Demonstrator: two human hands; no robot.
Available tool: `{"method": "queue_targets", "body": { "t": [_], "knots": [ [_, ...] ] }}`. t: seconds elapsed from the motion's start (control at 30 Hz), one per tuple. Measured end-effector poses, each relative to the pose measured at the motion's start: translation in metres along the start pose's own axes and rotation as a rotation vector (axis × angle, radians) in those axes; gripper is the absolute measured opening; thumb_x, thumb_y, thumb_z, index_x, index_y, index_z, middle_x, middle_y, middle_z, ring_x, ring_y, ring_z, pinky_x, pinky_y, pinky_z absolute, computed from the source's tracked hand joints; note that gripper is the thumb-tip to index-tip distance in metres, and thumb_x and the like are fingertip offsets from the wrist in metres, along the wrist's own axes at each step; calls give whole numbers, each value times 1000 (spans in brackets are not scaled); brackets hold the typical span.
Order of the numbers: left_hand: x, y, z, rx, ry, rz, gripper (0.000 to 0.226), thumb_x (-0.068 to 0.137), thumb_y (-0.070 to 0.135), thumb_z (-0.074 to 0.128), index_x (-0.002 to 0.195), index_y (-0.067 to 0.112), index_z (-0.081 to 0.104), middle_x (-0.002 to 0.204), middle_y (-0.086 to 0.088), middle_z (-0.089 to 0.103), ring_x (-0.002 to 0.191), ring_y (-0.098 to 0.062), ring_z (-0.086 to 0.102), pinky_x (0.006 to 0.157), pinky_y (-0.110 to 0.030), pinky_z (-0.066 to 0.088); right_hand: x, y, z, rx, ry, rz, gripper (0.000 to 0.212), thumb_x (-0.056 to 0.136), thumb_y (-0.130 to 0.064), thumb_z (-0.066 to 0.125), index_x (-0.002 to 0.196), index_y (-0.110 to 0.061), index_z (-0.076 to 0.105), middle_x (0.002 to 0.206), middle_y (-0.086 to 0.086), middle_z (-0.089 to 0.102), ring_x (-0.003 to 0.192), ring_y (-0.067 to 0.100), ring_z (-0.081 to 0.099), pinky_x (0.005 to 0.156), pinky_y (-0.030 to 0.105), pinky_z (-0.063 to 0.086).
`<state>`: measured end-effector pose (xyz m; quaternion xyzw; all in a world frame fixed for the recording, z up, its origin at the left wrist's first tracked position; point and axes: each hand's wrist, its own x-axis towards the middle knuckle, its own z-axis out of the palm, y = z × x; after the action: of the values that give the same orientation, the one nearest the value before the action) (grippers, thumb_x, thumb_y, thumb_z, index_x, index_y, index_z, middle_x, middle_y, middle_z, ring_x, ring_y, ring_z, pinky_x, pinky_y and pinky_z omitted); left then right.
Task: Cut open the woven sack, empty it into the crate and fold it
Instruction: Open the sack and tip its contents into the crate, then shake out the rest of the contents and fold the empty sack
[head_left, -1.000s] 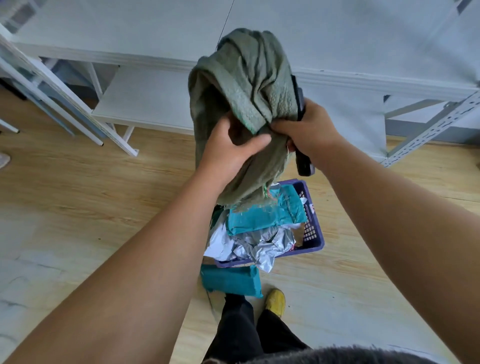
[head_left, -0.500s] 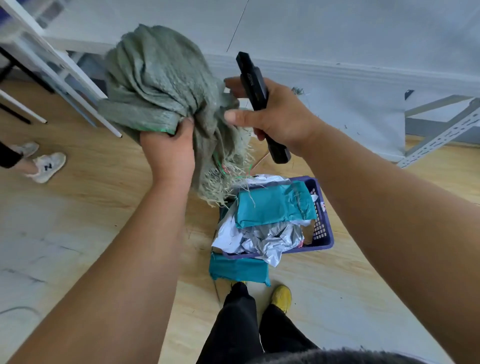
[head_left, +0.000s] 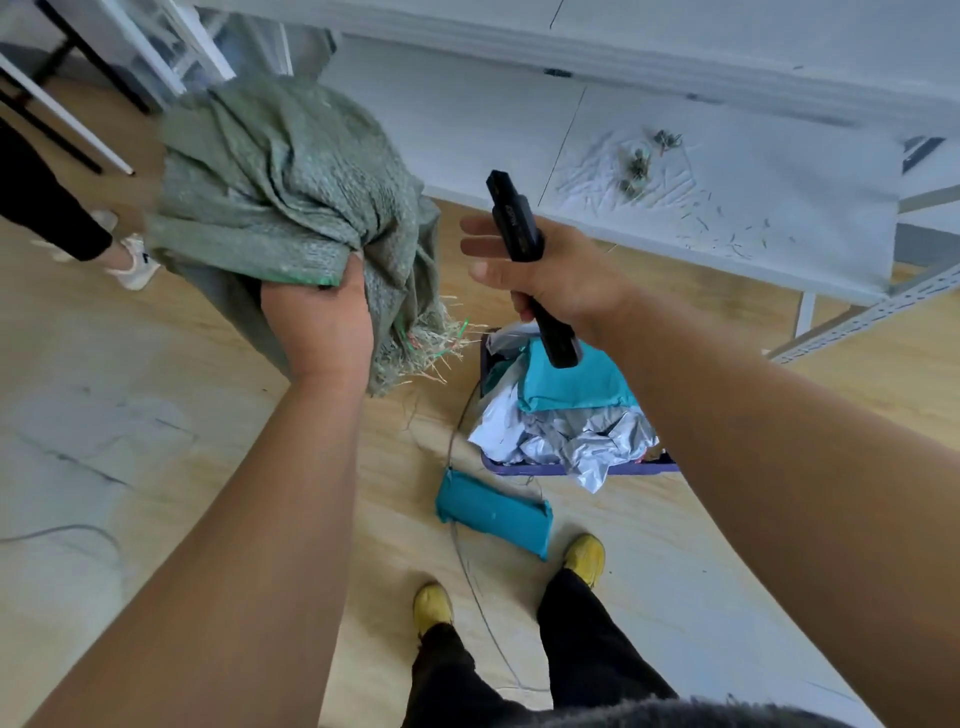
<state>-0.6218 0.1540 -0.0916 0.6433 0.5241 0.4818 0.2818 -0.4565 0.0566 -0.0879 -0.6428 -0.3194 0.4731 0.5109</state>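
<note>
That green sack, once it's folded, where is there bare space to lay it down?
The white shelf board lies bare between the sack and the fibre scraps. The wooden floor left of the left hand is also open. It is crowded around the purple crate, heaped with parcels, with a teal parcel and the feet beside it.
</note>
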Motion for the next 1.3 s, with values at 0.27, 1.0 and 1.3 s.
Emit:
{"method": "queue_targets", "body": {
  "t": [0.27,1.0,1.3],
  "knots": [
    [33,-57,-108,92,62,-37,42,88,7,66,125,-9,53,121,-1,53,114,-7,48,87,8,28,0,25,134,-10,-97,52,43,89,-13,68,131,-17,58,125,0,64,44,6,47,45,19,45],
    [43,-190,-240,391,-143,-129,56,82,45,54,114,1,66,112,-14,69,112,-26,62,96,-26,45,-20,35,304,-106,-193,177,41,90,-15,67,129,-21,57,114,-8,66,53,11,52,50,19,51],
    [-54,-268,-183,558,-341,-294,38,88,21,66,120,0,64,119,-17,66,116,-32,58,96,-26,40,-27,183,228,-122,77,522,28,89,-9,60,106,-31,64,113,0,69,60,12,53,60,26,50]
  ]
}}
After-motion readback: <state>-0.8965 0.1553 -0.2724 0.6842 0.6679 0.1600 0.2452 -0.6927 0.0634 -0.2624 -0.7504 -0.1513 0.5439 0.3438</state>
